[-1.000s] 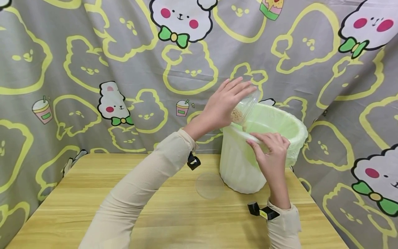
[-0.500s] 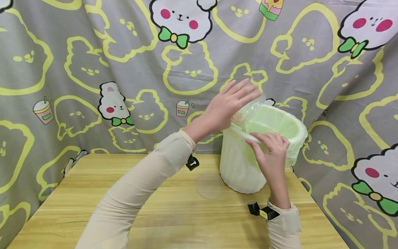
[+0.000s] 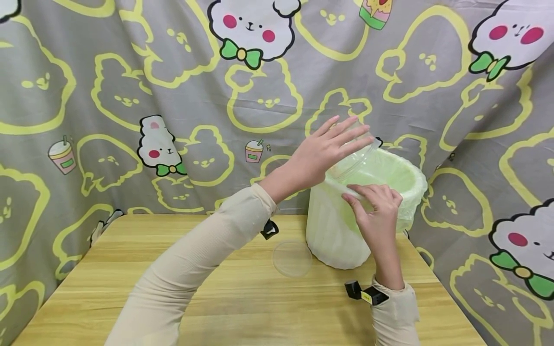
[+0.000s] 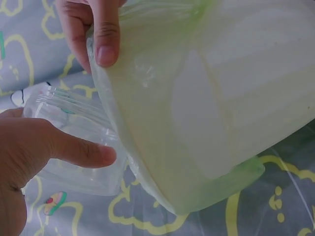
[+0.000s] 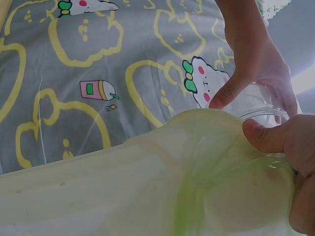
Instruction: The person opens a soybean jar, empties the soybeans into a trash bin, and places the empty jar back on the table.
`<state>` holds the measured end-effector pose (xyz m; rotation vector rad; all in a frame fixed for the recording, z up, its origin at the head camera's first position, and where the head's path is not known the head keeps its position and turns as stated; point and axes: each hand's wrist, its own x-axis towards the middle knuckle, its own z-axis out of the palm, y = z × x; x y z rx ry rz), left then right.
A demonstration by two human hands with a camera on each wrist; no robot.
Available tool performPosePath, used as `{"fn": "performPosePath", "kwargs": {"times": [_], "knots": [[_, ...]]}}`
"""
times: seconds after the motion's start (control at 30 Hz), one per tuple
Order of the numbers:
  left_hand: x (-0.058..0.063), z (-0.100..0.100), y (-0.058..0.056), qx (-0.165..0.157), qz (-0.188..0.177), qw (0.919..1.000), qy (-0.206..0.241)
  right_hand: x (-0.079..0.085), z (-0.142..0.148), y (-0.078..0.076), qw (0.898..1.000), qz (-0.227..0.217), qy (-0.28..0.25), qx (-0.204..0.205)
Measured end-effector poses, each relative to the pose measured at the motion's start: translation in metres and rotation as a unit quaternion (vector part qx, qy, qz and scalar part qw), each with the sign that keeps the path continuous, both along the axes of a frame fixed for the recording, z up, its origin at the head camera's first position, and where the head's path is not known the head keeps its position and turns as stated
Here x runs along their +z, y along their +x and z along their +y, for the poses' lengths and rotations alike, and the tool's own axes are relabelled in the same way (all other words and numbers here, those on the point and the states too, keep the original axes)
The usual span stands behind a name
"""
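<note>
My left hand (image 3: 318, 158) grips a clear plastic tub (image 3: 362, 154), tilted mouth-down over the opening of a pale green trash bin (image 3: 333, 230). In the left wrist view, the thumb presses along the side of the tub (image 4: 81, 172); its walls look see-through, with no pieces plainly visible inside. My right hand (image 3: 381, 206) pinches the bin's near rim, thumb outside, over a thin translucent green bin liner (image 3: 408, 211) folded over the edge. In the right wrist view, the tub's ridged mouth (image 5: 261, 112) sits just behind the rim. The bin's bottom is hidden.
A round clear lid (image 3: 292, 258) lies flat on the wooden table (image 3: 242, 298), left of the bin's base. Behind the table hangs a grey patterned curtain (image 3: 199, 101). The bin stands near the table's back right corner.
My left hand has tipped the tub further and moved slightly right and down. Small tan pieces seen in the tub before are no longer visible there. My right hand has stayed put.
</note>
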<state>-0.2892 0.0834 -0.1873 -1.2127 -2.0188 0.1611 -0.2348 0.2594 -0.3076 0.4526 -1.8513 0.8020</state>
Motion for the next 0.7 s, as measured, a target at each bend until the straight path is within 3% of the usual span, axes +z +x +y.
{"fn": "performPosePath", "kwargs": {"times": [0.7], "knots": [[-0.0003, -0.0012, -0.0002, -0.010, -0.006, 0.9999, 0.002, 0.0007, -0.0001, 0.0015, 1.000, -0.006, 0.006, -0.004]]}}
